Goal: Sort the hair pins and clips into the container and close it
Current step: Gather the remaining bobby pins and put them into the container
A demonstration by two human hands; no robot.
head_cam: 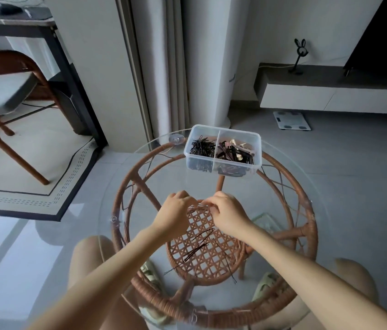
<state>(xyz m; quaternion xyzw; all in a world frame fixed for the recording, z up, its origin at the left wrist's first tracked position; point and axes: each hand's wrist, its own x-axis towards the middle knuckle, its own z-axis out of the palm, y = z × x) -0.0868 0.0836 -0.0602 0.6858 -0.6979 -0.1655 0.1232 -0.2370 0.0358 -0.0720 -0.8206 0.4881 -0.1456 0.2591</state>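
Left hand (176,211) and right hand (229,214) both pinch hair pins (197,251), judged light, springy and slippery on the glass table (306,186); grip mid-shaft.

Bare arms, bare knees and pale green slippers are all we show of ourselves.
Our forearms (116,263) run uncovered from the bottom corners of the frame to our left hand (176,210) and right hand (229,213) at centre. Our left knee (90,253) at lower left and right knee (352,277) at lower right are uncovered too. Between them, low in the frame, we wear a left slipper (149,270) and right slipper (265,284), pale green, their outlines blurred.
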